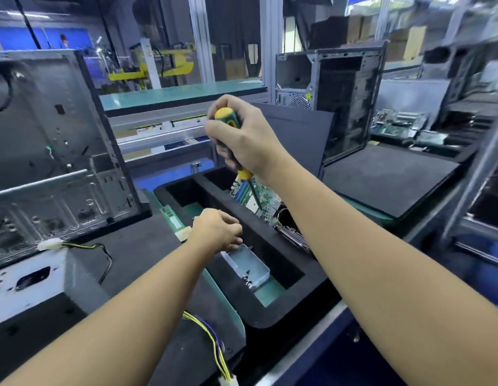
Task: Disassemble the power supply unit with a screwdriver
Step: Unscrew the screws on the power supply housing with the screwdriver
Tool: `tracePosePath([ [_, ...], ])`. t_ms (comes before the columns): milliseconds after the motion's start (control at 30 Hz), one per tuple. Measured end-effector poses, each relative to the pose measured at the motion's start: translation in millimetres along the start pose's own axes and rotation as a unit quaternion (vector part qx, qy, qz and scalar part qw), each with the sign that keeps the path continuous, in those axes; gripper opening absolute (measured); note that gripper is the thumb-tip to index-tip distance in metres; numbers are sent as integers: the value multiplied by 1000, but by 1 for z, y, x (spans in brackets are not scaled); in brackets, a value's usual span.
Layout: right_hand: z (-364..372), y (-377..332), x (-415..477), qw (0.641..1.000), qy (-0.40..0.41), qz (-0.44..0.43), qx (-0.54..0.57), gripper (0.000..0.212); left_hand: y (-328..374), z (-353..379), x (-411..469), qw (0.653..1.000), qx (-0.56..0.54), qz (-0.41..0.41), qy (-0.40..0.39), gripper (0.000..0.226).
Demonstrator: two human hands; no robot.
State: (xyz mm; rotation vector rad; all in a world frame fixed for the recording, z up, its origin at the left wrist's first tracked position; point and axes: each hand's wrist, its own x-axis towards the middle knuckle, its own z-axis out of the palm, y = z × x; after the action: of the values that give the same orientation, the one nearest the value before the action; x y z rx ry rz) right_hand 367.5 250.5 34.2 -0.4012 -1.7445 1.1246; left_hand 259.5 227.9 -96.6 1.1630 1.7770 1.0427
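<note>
Your right hand [247,137] sits at twelve o'clock of the view, fist wrapped round the yellow-and-green handle of the screwdriver [225,116]. Its shaft slants down toward five o'clock, over the green circuit board [260,196] that leans in a back compartment of the black foam tray [270,312]; whether the tip touches the board is not clear.

Your left hand [214,232] is just below centre, knuckles up, fingers curled down over the far end of the small clear box [250,263]. You cannot tell whether those fingertips pinch anything. A few dark screws [249,280] lie in the near end of that box, which rests in the tray's front compartment.

At eight o'clock, well apart from both hands, lies the power supply unit [30,288], a grey metal box with a pale, perforated face. A white connector [48,243] rests at its upper edge. An open computer case [55,135] stands behind it at nine o'clock. A second case [345,107] stands at one o'clock. At six o'clock a bundle of yellow and purple wires [214,344] runs under your left forearm.
</note>
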Motion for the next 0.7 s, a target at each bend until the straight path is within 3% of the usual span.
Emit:
tracePosePath([
  [167,-1,0,-3,1000,-1,-4,-4,13,5,-14,3,987,88,84,109,21],
  [367,50,-15,-1,997,-32,-42,58,15,45,-75,-34,945,274,167,64,28],
  [500,98,-32,4,989,-65,-77,104,17,56,-140,-79,902,358,210,123,23],
  [567,123,-41,6,981,-94,-78,151,19,45,-181,-99,895,355,197,183,21],
  [700,178,-61,11,965,-135,-82,209,22,-10,-268,-143,908,307,63,279,26],
])
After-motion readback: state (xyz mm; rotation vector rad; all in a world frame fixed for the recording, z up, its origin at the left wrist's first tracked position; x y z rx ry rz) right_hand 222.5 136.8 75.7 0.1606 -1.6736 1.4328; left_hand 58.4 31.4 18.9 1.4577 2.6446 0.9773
